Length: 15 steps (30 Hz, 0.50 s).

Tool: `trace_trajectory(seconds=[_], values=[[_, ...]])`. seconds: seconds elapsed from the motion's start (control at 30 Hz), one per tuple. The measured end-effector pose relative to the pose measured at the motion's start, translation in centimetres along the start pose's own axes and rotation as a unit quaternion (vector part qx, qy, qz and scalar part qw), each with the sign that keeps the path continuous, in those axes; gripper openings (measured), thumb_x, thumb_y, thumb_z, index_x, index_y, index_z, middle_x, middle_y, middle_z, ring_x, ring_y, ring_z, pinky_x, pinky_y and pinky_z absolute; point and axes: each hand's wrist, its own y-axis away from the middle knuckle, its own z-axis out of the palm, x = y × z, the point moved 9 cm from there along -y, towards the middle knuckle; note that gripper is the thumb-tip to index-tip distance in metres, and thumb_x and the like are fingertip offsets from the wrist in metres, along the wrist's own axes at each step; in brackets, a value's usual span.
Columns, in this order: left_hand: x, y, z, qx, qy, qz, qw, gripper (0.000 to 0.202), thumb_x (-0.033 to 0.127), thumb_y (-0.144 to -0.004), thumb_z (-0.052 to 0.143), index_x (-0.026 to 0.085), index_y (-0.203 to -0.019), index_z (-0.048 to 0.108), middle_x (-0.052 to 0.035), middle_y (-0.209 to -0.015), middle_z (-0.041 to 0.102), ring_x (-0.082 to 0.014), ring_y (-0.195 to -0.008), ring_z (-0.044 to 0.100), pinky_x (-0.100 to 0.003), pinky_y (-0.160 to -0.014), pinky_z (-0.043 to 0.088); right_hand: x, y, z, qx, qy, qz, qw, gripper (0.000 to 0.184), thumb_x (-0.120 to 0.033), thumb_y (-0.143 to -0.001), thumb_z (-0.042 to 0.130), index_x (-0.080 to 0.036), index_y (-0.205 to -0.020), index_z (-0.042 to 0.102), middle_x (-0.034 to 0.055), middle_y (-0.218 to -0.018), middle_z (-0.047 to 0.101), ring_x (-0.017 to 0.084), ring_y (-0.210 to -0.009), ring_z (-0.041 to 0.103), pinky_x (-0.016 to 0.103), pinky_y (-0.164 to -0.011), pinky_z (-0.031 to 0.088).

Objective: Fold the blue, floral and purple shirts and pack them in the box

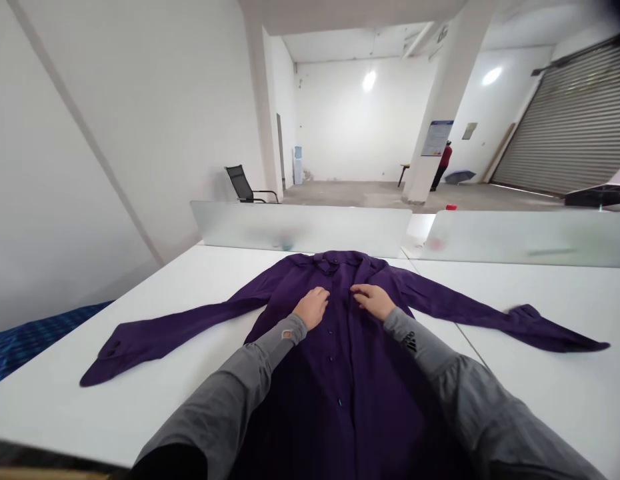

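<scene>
A dark purple long-sleeved button-up shirt [295, 353] lies front side up, its collar at the far end and both sleeves stretched out to the sides. Its front is unfastened near the top, with a row of small buttons down the left edge of the opening. My left hand [313, 307] rests at that button edge, fingers loosely bent and slightly apart. Facing it across the opening, my right hand [374, 301] has its fingers apart over the other front edge. No cloth looks lifted by either hand. Grey sleeves cover my forearms.
The shirt is on a white table [200, 360] with a seam on the right. Frosted partitions [310, 227] line its far edge. Beyond are a black chair [243, 183], a water dispenser [298, 165] and a person in red [444, 163] by a pillar. Blue patterned fabric [35, 337] lies left.
</scene>
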Motion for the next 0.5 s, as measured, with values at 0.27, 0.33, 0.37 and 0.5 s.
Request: trace_trajectory(seconds=[0.27,0.33,0.37,0.5], values=[[-7.4,-6.9,2.3,-0.027,-0.068,-0.046,0.996,0.045,0.026,-0.094,0.042,0.021,-0.138,0.043,-0.0094,-0.148,0.039,-0.0274,-0.137,0.030,-0.046,-0.111,0.031,-2.5,-2.5,8.1,-0.041,0.123,-0.105,0.986,0.041,-0.025,-0.089,0.051,-0.019,-0.129,0.056,0.0111,-0.143,0.048,0.029,-0.132,0.038,0.049,-0.100,0.036],[-9.9,-8.4,3.2,-0.038,-0.082,-0.088,0.992,0.051,0.036,-0.093,0.045,0.025,-0.142,0.039,-0.0096,-0.151,0.036,-0.0334,-0.137,0.029,-0.052,-0.107,0.032,-3.1,-1.5,8.7,-0.043,0.160,-0.145,0.976,0.041,-0.028,-0.092,0.047,-0.020,-0.132,0.053,0.0110,-0.143,0.048,0.029,-0.130,0.039,0.048,-0.097,0.037],[-11.2,-8.9,3.6,-0.042,-0.087,-0.112,0.989,0.053,0.040,-0.093,0.045,0.025,-0.143,0.038,-0.0114,-0.150,0.037,-0.0354,-0.135,0.033,-0.053,-0.103,0.035,-3.3,-1.2,8.7,-0.042,0.171,-0.157,0.972,0.040,-0.030,-0.092,0.048,-0.020,-0.131,0.053,0.0114,-0.140,0.049,0.029,-0.126,0.041,0.046,-0.095,0.038],[-14.2,-9.6,4.4,-0.031,-0.114,-0.179,0.977,0.057,0.047,-0.094,0.038,0.020,-0.144,0.038,-0.0166,-0.140,0.048,-0.0375,-0.126,0.041,-0.053,-0.097,0.037,-3.7,-1.0,8.0,-0.033,0.173,-0.163,0.971,0.031,-0.031,-0.091,0.052,-0.017,-0.117,0.062,0.0124,-0.117,0.058,0.025,-0.105,0.048,0.038,-0.089,0.041]])
